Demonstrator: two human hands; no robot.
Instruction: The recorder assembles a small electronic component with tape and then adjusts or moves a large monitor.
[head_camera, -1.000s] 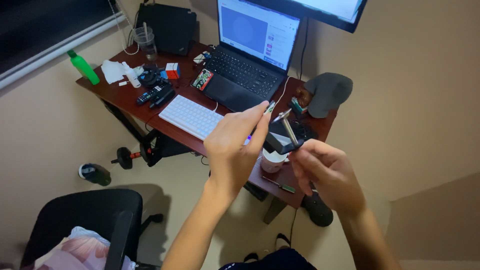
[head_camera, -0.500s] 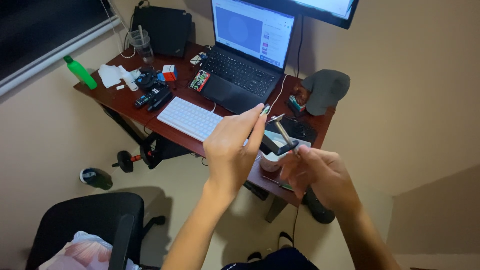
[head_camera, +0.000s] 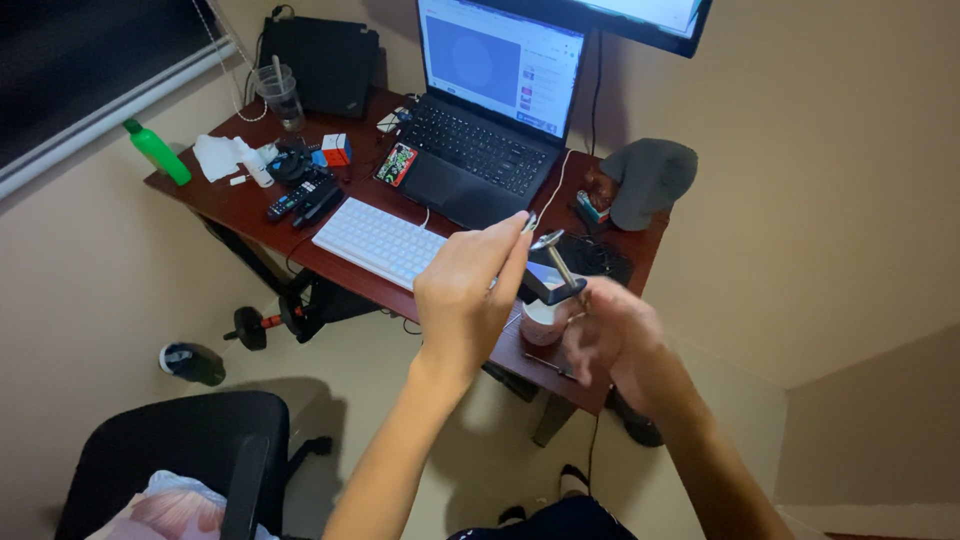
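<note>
A small black clamp (head_camera: 548, 285) with a thin metal screw rod (head_camera: 558, 265) is up in the air, in front of the near edge of the desk (head_camera: 250, 205). The rod sticks up at a tilt and has a round flat cap on top.

The left hand (head_camera: 470, 295) holds the clamp from the left side. Its fingers are stretched long and pressed together, and the fingertips (head_camera: 522, 225) pinch something small near the top of the rod. I cannot tell what that small thing is.

The right hand (head_camera: 610, 340) is just under the clamp and looks blurry. Its fingers are curled up by the bottom of the rod, but I cannot tell if they are gripping it.

Right behind the clamp, a white cup (head_camera: 543, 325) stands on the desk. A white keyboard (head_camera: 375, 240) lies to the left of the hands. Behind it is an open laptop (head_camera: 480, 150) with its screen lit. A green bottle (head_camera: 157, 152) stands at the far left end of the desk. A black chair (head_camera: 180, 450) is on the floor at the lower left.
</note>
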